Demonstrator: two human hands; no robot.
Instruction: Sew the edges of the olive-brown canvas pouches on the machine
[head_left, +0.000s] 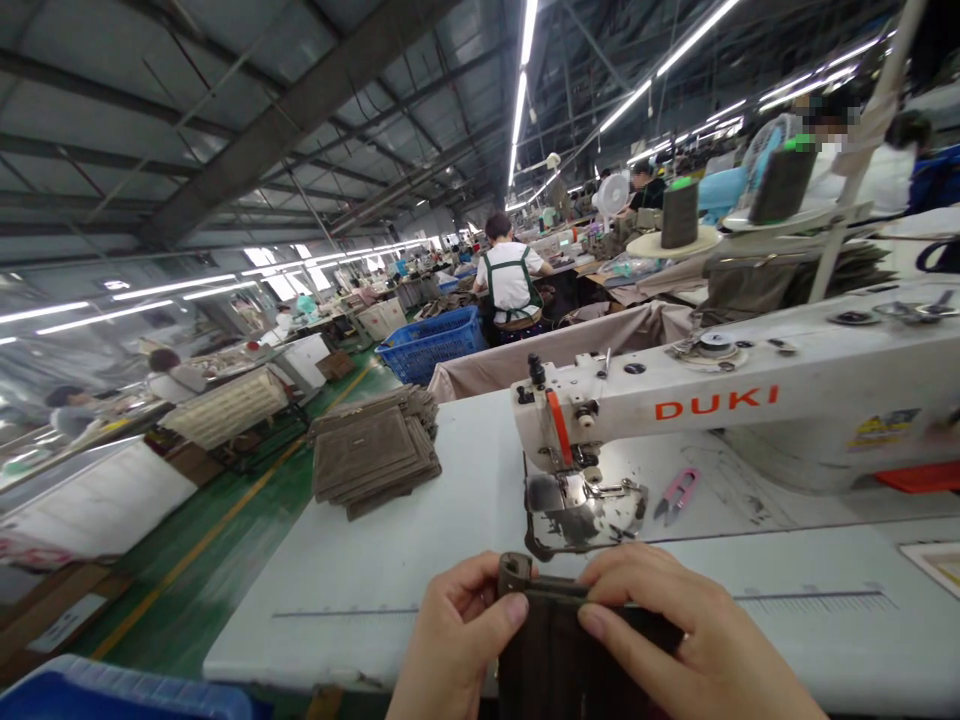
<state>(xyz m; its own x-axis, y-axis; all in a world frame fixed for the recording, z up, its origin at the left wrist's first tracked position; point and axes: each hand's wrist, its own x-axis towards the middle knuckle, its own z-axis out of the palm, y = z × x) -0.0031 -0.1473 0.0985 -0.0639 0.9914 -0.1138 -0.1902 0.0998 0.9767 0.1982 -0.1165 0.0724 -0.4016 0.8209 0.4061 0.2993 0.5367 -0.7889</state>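
My left hand (457, 630) and my right hand (675, 630) both pinch the top edge of a dark brown folded fabric or leather piece (555, 670), which hangs down towards me past the table's front edge. Its lighter top corner sticks up beside my left thumb. Both hands are just in front of the metal plate of a white DUKI industrial sewing machine (712, 410). Pink thread snips (676, 495) lie on the table to the right of the needle area, beyond my right hand.
A stack of brown panels (373, 455) lies on the white sewing table (337, 640) at left. Thread cones (680, 215) stand behind the machine. A blue crate (431, 345) and a co-worker in a green apron (510, 275) are farther ahead, and a blue bin (112, 692) sits at lower left.
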